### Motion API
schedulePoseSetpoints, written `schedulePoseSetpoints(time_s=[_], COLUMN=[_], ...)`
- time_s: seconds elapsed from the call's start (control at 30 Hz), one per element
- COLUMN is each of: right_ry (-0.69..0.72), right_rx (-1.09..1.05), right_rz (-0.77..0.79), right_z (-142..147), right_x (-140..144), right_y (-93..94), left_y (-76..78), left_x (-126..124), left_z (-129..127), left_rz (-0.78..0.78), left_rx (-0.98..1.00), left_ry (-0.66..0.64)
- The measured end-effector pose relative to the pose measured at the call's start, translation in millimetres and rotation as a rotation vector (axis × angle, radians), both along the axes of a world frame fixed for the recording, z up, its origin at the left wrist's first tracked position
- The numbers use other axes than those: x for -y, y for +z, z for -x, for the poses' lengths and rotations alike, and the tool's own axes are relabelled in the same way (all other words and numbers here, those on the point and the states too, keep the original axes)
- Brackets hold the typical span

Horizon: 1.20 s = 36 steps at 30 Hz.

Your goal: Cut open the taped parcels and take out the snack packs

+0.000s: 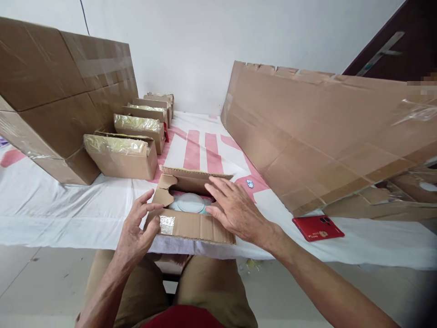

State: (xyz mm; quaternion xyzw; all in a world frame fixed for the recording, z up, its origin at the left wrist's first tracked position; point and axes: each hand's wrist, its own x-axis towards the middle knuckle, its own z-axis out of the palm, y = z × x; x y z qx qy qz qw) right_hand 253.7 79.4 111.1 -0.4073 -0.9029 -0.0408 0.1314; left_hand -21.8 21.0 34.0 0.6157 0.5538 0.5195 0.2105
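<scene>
A small cardboard box (198, 228) stands at the table's front edge with its top flaps folded out. Inside it shows a round, clear-looking disc or lid (191, 202), with pink and pale blue around it; what exactly it is I cannot make out. My left hand (138, 223) is at the box's left side, fingers apart, the fingertips by the left flap and a patch of shiny tape. Over the right side of the box lies my right hand (235, 207), its fingers spread and covering the right flap. Neither hand grips anything that I can see.
A row of small cardboard boxes (126, 157) runs back along the left, beside a tall taped carton (51, 77). On the right leans a large cardboard sheet (324, 132), with a red phone (318, 228) before it. A white and pink cloth (194, 150) covers the table.
</scene>
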Motion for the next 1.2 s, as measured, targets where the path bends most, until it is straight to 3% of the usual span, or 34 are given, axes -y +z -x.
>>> schedulePoseSetpoints(time_s=[0.13, 0.3, 0.43, 0.6, 0.7, 0.77, 0.87, 1.0, 1.2], right_ry=[-0.105, -0.128, -0.122, -0.127, -0.119, -0.089, 0.020, 0.196, 0.176], right_rx=[0.035, 0.106, 0.106, 0.101, 0.105, 0.080, 0.012, 0.140, 0.377], right_rz=[0.002, 0.158, 0.161, 0.153, 0.137, 0.099, 0.074, 0.295, 0.447], right_z=[7, 11, 11, 10, 11, 13, 20, 30, 40], right_x=[-32, -63, -67, -66, -63, -58, -48, -47, -60], right_y=[-2.3, -12.9, -17.7, -16.8, -13.1, -8.3, 1.6, 10.3, -1.6], left_y=[-1.6, -3.0, 17.2, 53.9, 60.9, 57.6, 47.0, 35.9, 21.9], left_x=[-1, 0, -9, -37, -49, -51, -45, -27, -8], left_z=[0, 2, 6, 7, 1, -4, -9, -9, -3], left_rz=[-0.011, -0.040, -0.150, -0.193, -0.116, -0.096, -0.147, -0.249, -0.231], left_rx=[0.014, -0.021, -0.113, -0.297, -0.467, -0.577, -0.671, -0.641, -0.390], left_ry=[-0.023, -0.040, -0.100, -0.333, -0.490, -0.515, -0.400, -0.180, 0.088])
